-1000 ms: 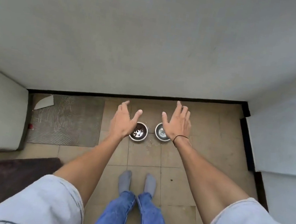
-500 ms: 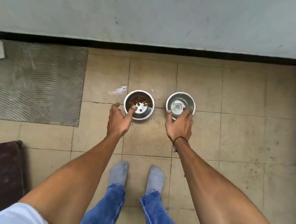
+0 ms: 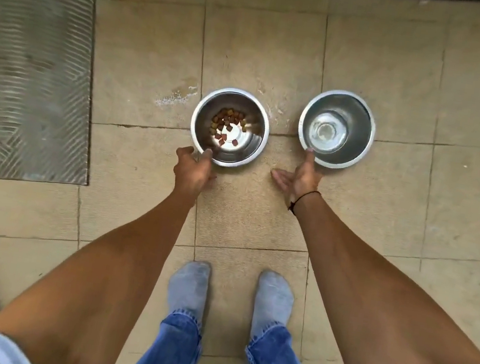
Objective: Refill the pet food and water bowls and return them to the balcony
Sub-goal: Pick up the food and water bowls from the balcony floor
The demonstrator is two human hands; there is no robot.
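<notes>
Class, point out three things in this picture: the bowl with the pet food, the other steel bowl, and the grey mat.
food bowl (image 3: 248, 147): head view, bare steel inner wall, right of the kibble.
water bowl (image 3: 357, 127): head view, inner right wall.
grey mat (image 3: 27, 72): head view, middle of its ribbed surface.

Home balcony: worn beige floor tiles (image 3: 375, 61), ridged grey mat (image 3: 27, 75) at nine o'clock, two steel pet bowls (image 3: 230, 127) centre, socked feet (image 3: 189, 286) at six

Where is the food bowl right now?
In the head view the food bowl sits on the tiled floor left of centre, beside the water bowl, with the left hand gripping its near rim.
</notes>
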